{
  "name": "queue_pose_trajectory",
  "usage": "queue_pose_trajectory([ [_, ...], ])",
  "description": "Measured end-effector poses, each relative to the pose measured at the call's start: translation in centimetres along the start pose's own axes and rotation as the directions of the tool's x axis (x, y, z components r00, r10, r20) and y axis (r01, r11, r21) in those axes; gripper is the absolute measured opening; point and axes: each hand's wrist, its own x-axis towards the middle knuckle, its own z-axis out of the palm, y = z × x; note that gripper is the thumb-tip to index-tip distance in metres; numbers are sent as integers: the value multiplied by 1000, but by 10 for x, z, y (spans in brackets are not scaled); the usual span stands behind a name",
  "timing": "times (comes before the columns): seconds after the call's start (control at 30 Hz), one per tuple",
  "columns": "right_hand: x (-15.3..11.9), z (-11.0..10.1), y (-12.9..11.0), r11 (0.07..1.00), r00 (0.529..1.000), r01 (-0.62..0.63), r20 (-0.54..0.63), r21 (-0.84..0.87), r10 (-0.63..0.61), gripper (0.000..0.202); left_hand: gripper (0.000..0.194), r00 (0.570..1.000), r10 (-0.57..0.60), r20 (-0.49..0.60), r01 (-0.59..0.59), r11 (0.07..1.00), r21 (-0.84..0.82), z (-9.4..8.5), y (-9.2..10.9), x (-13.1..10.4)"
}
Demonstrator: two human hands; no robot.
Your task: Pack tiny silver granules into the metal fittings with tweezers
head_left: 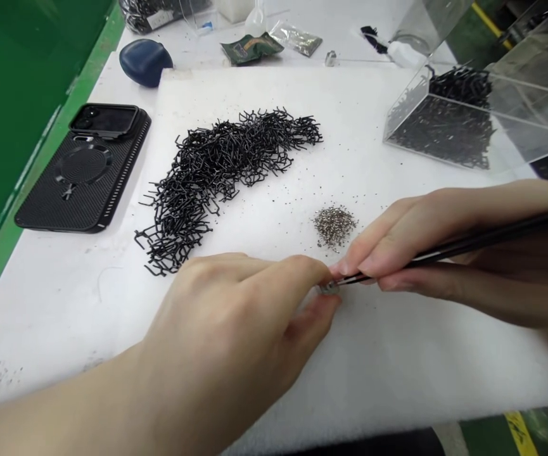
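My left hand (249, 310) is closed, pinching a small silvery, partly clear piece (329, 287) between thumb and fingertips; its exact kind is too small to make out. My right hand (426, 247) is closed around black tweezers (438, 253), held like a pen. The tips of the tweezers meet the small piece at my left fingertips. Just beyond the fingers lies a little heap of tiny metallic bits (334, 226). Farther back, a long curved pile of thin, bent black pieces (226, 164) spreads over the white pad (382, 380).
A black phone case (83, 164) and a dark blue rounded object (146, 63) are at the left. A clear box (445, 126) of black pieces stands tilted at the right. Toward the back are a green packet (251, 49) and a clear bag (297, 39).
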Motion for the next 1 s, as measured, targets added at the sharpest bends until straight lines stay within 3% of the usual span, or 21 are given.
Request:
queue_pose_trajectory([
  [0.27,4,-2,4,999,998,47,38,-12,-47,17,21,1000,16,-7,-16,1000,-4,4,-3,-1],
  [0.57,-1,-2,2,1000,1000,1,0,18,-1,15,21,1000,-4,27,3,1000,26,0,0,-2],
  [0.77,-7,-5,14,999,998,51,30,-11,-50,8,49,998,-1,-63,5,997,71,4,0,-5],
  [1.0,2,-3,5,1000,999,1,53,14,-2,22,49,998,5,-63,-1,997,72,2,-2,-5],
])
